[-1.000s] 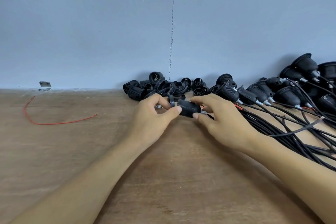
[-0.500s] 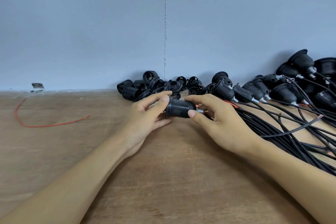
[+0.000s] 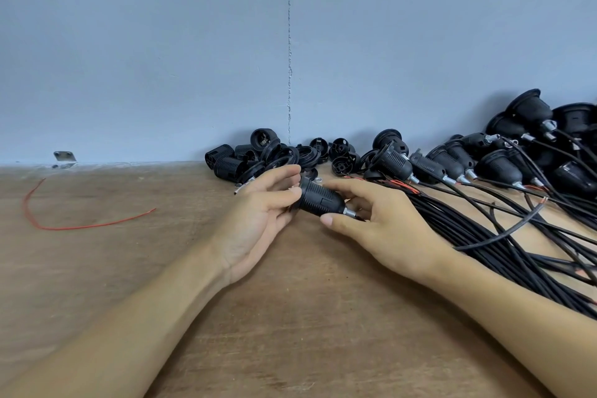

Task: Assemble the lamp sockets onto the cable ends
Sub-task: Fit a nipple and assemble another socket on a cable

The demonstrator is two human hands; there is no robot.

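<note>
Your wooden tabletop [image 3: 97, 284] runs back to the blue-grey wall [image 3: 161, 42] at its far edge. Far left, small metal bracket [image 3: 64, 157] at the wall's foot; thin red loose wire [image 3: 80, 225] lies on the table just nearer than it. Centre: black ribbed lamp socket [image 3: 318, 200] pinched between your left hand [image 3: 258, 220] and right hand [image 3: 381, 229]. Behind it, against the wall, a heap of loose black plastic socket parts [image 3: 255, 155]. Right of the heap, a row of black sockets fitted on cables [image 3: 497, 168]. Their bundle of black cables [image 3: 484, 236] runs to the near right, beyond your right forearm.
</note>
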